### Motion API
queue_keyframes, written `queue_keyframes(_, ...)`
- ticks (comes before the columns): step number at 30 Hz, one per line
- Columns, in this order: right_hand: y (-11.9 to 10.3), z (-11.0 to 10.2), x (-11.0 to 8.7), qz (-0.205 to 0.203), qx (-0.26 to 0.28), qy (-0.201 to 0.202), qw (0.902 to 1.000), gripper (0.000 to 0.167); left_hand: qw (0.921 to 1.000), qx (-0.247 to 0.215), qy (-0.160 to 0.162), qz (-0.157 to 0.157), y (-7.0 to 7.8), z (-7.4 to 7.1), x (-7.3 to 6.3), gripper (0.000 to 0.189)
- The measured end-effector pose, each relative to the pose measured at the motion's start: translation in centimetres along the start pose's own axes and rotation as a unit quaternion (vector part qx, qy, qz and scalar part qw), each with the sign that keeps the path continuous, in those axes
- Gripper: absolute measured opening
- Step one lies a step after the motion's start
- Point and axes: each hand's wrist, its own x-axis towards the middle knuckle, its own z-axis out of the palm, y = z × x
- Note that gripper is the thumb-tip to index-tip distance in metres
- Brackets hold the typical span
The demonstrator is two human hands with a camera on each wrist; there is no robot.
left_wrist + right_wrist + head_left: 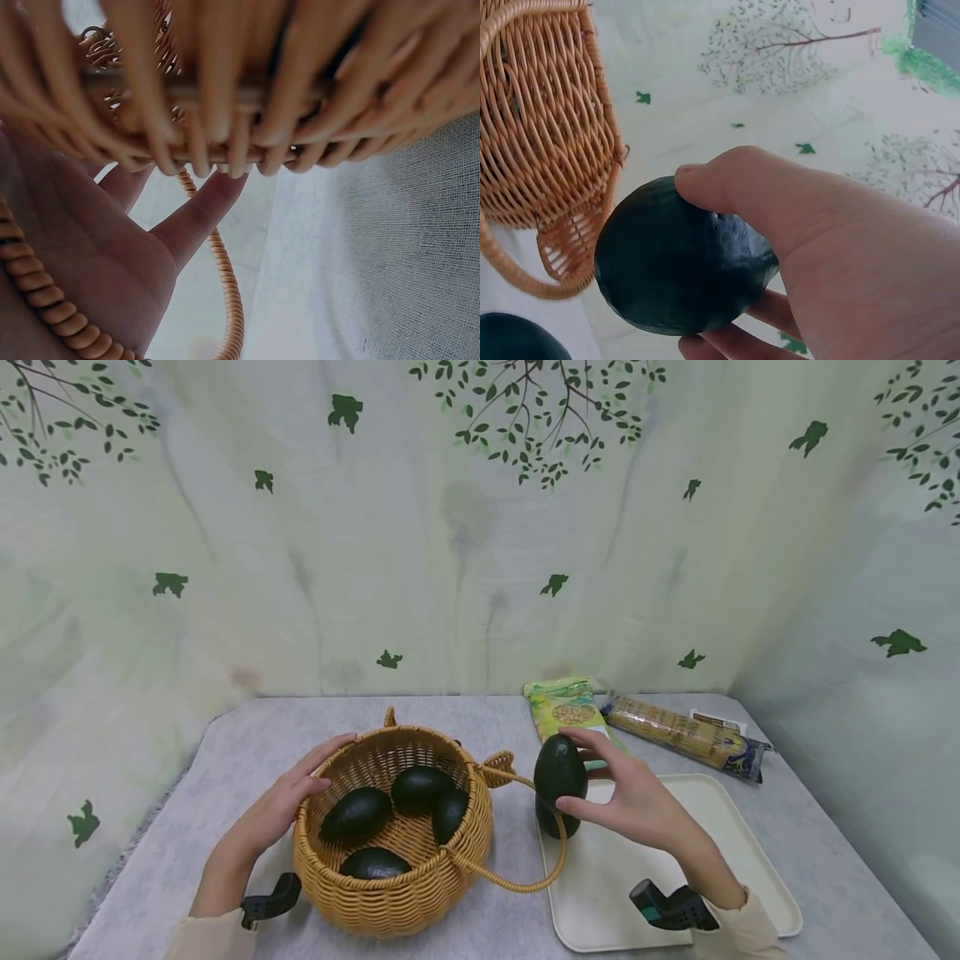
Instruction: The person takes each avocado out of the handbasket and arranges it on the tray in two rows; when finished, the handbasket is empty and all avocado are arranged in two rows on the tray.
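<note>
Holding an avocado (560,768) in a half-closed right hand (628,795), just right of the basket (390,908); gripping its rim with the left hand (281,803). Likely firm, slick: best held round the widest part.

The wicker basket (393,906) is shared by all views: seen from above by head, very closely by left wrist, sideways by right.
</note>
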Motion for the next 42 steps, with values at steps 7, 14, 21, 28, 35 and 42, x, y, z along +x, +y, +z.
queue_keyframes(7,1.2,-0.8,-0.1,0.033,-0.009,0.009,0.9994,0.083,1.0,-0.003,-0.004,-0.003,0.0,-0.1,0.1,0.056)
queue_keyframes(14,2.1,-1.5,-0.2,0.071,-0.018,0.004,0.9973,0.081,0.9999,-0.016,-0.003,-0.001,-0.1,0.0,-0.1,0.057)
queue_keyframes(21,3.0,-1.9,-0.3,0.072,-0.032,0.001,0.9969,0.08,0.9999,-0.015,0.001,0.0,-0.1,0.1,0.0,0.055)
queue_keyframes(28,4.1,-2.2,-0.3,0.073,-0.053,0.007,0.9959,0.079,0.9999,-0.013,0.0,0.005,0.0,0.1,-0.1,0.055)
queue_keyframes(35,4.6,-2.5,-0.3,0.1,-0.069,0.001,0.9927,0.08,1.0,-0.008,-0.003,0.003,0.1,0.0,-0.1,0.056)
queue_keyframes(42,5.5,-2.9,-0.5,0.101,-0.08,-0.024,0.9914,0.076,0.9999,-0.012,-0.003,0.007,0.1,0.0,0.0,0.057)
